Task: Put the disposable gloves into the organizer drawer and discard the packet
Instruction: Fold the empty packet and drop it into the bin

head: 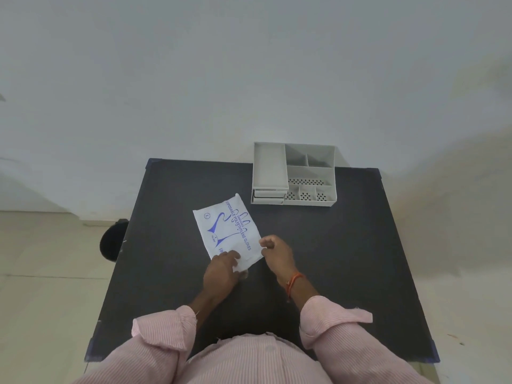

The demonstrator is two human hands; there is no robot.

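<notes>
both hands (221,268) (275,252) pinching the glove packet's (227,231) near edge

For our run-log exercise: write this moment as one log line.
stage: opening packet | left hand: on glove packet | right hand: pinching packet edge | organizer: drawers closed

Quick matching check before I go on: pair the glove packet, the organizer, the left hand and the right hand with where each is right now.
Things:
1. glove packet
2. organizer
3. left hand
4. right hand

Places:
A. pinching the packet's right near corner
B. far right part of the table
C. on the packet's near edge
D. flat at the table's middle

Pairs: 1-D, 2-B, 3-C, 4-A
</notes>
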